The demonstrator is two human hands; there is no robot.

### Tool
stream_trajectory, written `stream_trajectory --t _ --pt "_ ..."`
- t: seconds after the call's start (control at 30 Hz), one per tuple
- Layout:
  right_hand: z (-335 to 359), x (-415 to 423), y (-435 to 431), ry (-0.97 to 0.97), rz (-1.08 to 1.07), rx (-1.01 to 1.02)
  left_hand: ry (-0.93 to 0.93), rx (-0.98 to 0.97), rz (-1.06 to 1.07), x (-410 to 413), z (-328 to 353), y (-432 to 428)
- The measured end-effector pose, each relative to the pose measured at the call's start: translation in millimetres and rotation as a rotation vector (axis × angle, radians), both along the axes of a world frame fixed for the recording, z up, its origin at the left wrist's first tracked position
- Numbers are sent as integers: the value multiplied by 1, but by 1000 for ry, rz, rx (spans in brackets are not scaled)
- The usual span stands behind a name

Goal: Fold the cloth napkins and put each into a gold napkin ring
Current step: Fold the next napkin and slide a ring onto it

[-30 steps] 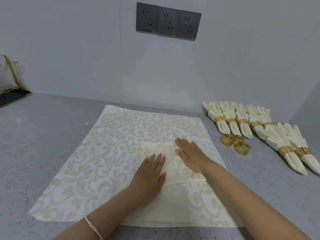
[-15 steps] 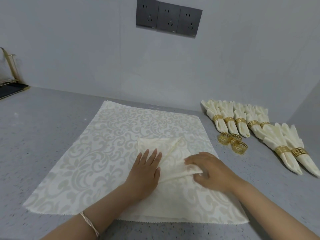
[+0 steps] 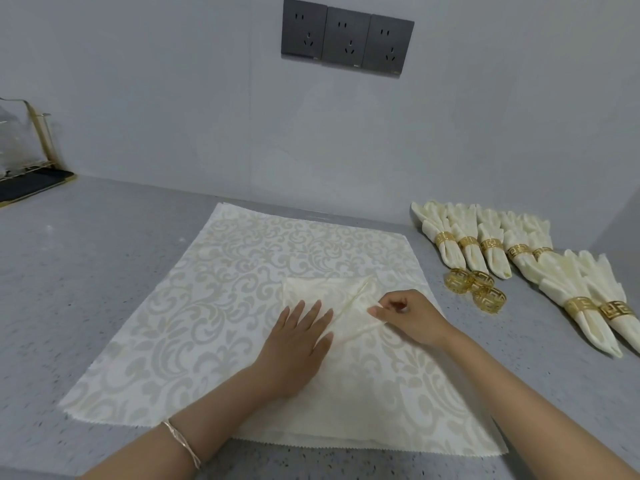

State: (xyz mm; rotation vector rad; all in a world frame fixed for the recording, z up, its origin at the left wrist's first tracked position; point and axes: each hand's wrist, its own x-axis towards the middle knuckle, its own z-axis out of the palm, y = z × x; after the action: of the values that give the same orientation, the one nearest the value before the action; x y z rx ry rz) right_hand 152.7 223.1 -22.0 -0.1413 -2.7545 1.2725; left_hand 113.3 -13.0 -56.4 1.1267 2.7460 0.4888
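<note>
A small cream napkin (image 3: 311, 289), partly folded, lies on a stack of large patterned cream cloths (image 3: 207, 306). My left hand (image 3: 294, 344) presses flat on the napkin's near left part with straight fingers. My right hand (image 3: 405, 317) pinches the napkin's lower right corner and holds it folded over toward the middle, making a diagonal crease. Three loose gold napkin rings (image 3: 474, 287) sit just right of the cloths. Several finished napkins in gold rings (image 3: 491, 244) lie in a row at the right.
The grey speckled countertop (image 3: 86, 271) meets a pale wall with three dark sockets (image 3: 346, 38). A gold wire rack on a black tray (image 3: 27, 181) stands at the far left. More ringed napkins (image 3: 588, 306) reach toward the right edge.
My right hand left its flat rest on the napkin, took the lower right corner and carried it up and inward. My left hand stayed pressing the napkin.
</note>
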Motion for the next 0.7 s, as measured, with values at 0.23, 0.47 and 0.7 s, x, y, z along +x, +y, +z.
stream_trajectory --t 0.23,0.47,0.7 --pt "-5 -9 -4 3 -30 168 7 5 18 -14 15 4" --pt "-2 -11 -6 -63 -69 238 50 104 178 -68 23 20" --pt "2 -10 -10 -42 -213 403 105 34 308 -63 47 17"
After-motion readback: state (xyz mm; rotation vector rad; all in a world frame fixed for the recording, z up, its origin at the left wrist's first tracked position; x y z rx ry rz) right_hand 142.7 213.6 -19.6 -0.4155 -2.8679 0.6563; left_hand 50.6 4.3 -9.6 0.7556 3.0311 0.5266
